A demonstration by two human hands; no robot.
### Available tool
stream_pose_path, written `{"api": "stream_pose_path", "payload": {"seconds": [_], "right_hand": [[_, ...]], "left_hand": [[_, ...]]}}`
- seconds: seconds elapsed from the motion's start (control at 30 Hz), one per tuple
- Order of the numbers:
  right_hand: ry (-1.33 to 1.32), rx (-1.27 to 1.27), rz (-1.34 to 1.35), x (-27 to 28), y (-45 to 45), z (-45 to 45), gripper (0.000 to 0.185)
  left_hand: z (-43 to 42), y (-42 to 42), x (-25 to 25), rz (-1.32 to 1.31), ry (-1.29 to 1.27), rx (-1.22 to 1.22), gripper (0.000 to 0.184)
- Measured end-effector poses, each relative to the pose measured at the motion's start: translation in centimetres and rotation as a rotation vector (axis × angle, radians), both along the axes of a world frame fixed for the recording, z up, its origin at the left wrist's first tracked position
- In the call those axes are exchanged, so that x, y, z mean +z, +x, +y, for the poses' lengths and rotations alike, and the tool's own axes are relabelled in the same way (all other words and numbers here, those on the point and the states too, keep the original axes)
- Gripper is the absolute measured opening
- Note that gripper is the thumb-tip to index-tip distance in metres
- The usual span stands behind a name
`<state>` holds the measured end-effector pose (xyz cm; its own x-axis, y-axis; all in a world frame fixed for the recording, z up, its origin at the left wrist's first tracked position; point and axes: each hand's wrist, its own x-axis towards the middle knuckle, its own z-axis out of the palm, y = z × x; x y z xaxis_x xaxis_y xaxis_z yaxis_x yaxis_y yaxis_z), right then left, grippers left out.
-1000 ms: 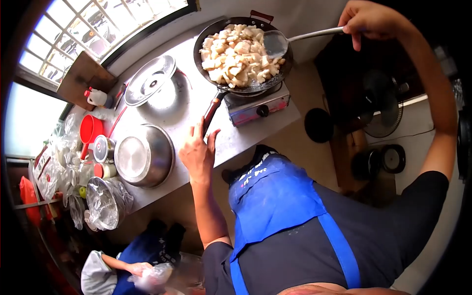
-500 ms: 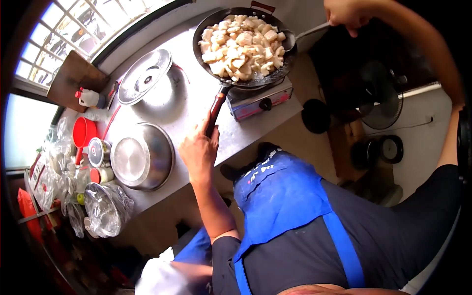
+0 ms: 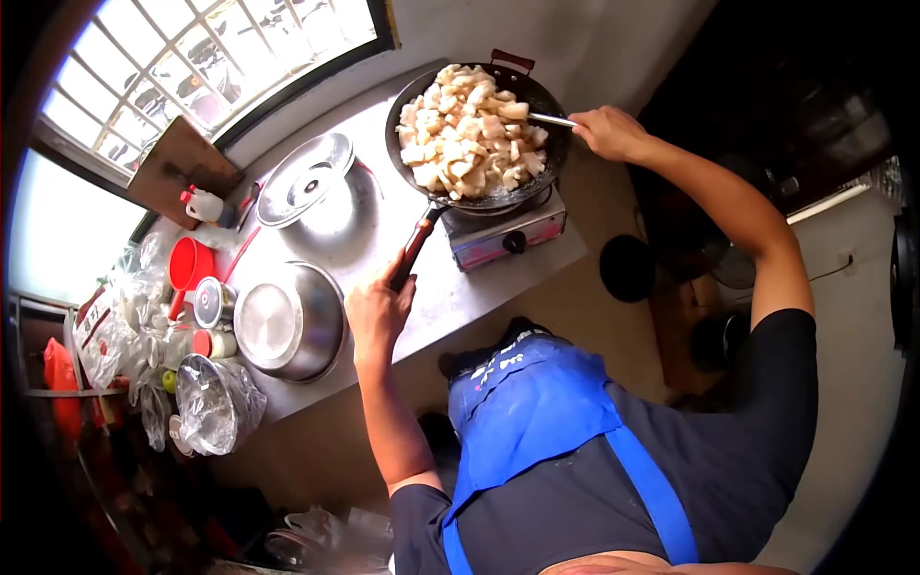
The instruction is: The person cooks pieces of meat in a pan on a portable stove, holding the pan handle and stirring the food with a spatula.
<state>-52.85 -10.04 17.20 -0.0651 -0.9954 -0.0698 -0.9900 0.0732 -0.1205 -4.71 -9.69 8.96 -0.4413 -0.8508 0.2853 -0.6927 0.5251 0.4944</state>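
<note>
A dark wok [image 3: 558,101] sits on a portable gas stove [image 3: 503,240], heaped with pale chunks of what looks like fatty meat [image 3: 470,134]. My left hand [image 3: 376,305] is wrapped round the wok's long wooden handle [image 3: 414,251]. At the wok's right side my right hand [image 3: 606,132] grips the metal handle of a spatula [image 3: 552,120]. The spatula's head is hidden among the chunks, so its shape does not show.
Left of the wok are a metal lid [image 3: 335,153], an upturned steel basin [image 3: 273,331], a red ladle [image 3: 190,261], jars and plastic bags [image 3: 216,407]. A cutting board [image 3: 182,168] leans by the barred window. A second small handle [image 3: 513,60] projects from the wok's far rim.
My right hand has moved left and down toward the wok, pushing the spatula into the chunks, which are now heaped farther left. My left hand keeps its hold. Another person has left the lower view.
</note>
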Motion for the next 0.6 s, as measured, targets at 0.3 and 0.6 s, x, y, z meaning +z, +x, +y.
{"api": "stream_pose_path", "payload": {"seconds": [0.3, 0.6], "right_hand": [[-0.161, 0.203, 0.488, 2.0, 3.2, 6.1, 0.046], [-0.177, 0.186, 0.514, 12.0, 3.3, 7.7, 0.038]], "left_hand": [[0.2, -0.3, 0.2, -0.005, 0.175, 0.097, 0.05], [0.1, -0.4, -0.2, 0.048, 0.157, 0.118, 0.048]]}}
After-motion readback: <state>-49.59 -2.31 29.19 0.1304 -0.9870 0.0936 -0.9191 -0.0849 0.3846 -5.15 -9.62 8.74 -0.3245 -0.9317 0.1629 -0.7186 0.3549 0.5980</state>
